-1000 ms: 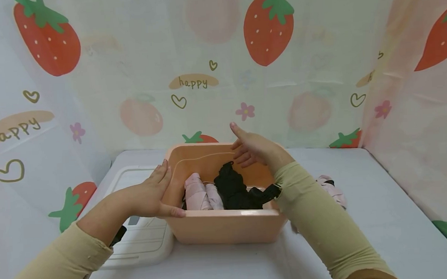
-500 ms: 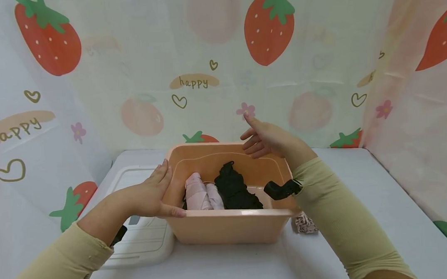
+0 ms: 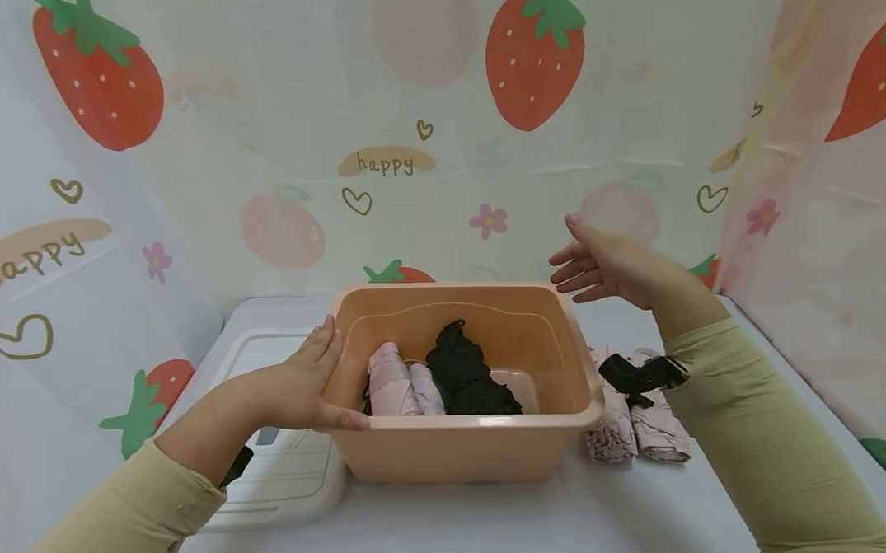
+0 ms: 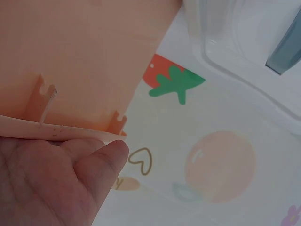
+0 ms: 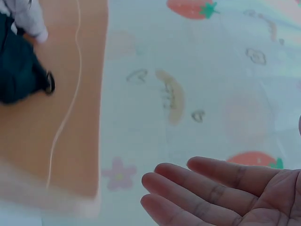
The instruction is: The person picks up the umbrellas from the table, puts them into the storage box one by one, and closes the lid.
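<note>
A peach plastic storage bin (image 3: pixel 451 453) stands on the table. My left hand (image 3: pixel 292 390) rests on its left rim, fingers extended along the side and thumb over the front corner. Inside lie a pink rolled cloth (image 3: pixel 391 382), a paler roll (image 3: pixel 426 390) beside it and a black garment with ruffled edges (image 3: pixel 469 374). The bin's right part shows bare floor. My right hand (image 3: pixel 613 269) hovers beyond the back right corner, fingers spread and holding nothing. Below its wrist two pink patterned rolls (image 3: pixel 611 434) lie right of the bin, partly hidden by the wrist camera.
A white lid (image 3: pixel 274 482) lies flat left of the bin, partly under my left arm. The white-covered table (image 3: pixel 454 528) extends to the front and right. A curtain (image 3: pixel 440 219) printed with strawberries encloses the back and sides.
My right hand has moved right, from over the bin to past its back right corner. The pink rolls beside the bin have come into fuller view. The left hand has stayed put.
</note>
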{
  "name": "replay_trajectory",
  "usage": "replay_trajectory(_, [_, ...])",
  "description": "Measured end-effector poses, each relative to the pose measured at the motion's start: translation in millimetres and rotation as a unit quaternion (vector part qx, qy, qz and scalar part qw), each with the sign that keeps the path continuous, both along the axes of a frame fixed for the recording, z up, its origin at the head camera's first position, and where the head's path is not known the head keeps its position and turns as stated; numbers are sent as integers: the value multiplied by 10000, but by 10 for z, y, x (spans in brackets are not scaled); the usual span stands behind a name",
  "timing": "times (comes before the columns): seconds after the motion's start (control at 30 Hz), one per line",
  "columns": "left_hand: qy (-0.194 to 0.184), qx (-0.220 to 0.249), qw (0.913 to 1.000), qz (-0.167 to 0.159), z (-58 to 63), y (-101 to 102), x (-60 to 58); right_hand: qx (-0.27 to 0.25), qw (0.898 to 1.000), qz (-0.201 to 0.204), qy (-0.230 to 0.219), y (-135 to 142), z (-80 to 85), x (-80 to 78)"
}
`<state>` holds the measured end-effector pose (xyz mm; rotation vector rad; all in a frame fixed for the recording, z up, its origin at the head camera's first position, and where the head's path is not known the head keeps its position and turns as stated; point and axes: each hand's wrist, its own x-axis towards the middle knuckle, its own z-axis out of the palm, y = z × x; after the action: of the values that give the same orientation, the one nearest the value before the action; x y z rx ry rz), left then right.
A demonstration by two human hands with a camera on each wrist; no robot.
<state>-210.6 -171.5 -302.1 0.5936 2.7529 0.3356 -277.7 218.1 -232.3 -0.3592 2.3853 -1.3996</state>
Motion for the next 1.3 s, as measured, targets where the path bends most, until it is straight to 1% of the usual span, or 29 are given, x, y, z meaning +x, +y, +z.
replay_trajectory(0.13, [-1,-18,10000,-1,8,7,3,89,9998,-144,50,273,-45,48])
replay_trajectory(0.23, [-16,-35,10000,15,13,13,5,230,9994,-256,-45,458,-115,87])
replay_trajectory(0.4, [-32,-24,10000,41,8,11,13,442,9972,-465,-389,746,-323,121])
replay_trajectory(0.47, [-27,-13,10000,41,5,8,13,448,9965,-503,-487,863,-424,132])
replay_trajectory(0.6, [-22,7,10000,36,7,8,11,450,9946,-720,-594,1080,-633,180])
replay_trajectory(0.73, [-39,31,10000,39,13,9,12,649,9907,-923,-766,1242,-913,233])
replay_trajectory(0.83, [-37,31,10000,44,12,7,8,867,9863,-1011,-976,1337,-1138,268])
replay_trajectory(0.93, [-4,26,10000,47,7,7,-1,968,9814,-1189,-1157,1426,-1336,302])
replay_trajectory(1.1, [22,12,10000,58,-6,7,-15,983,9754,-1433,-1355,1523,-1603,336])
replay_trajectory(1.3, [-2,25,10000,60,-3,12,-5,814,9715,-1629,-1516,1518,-1856,333])
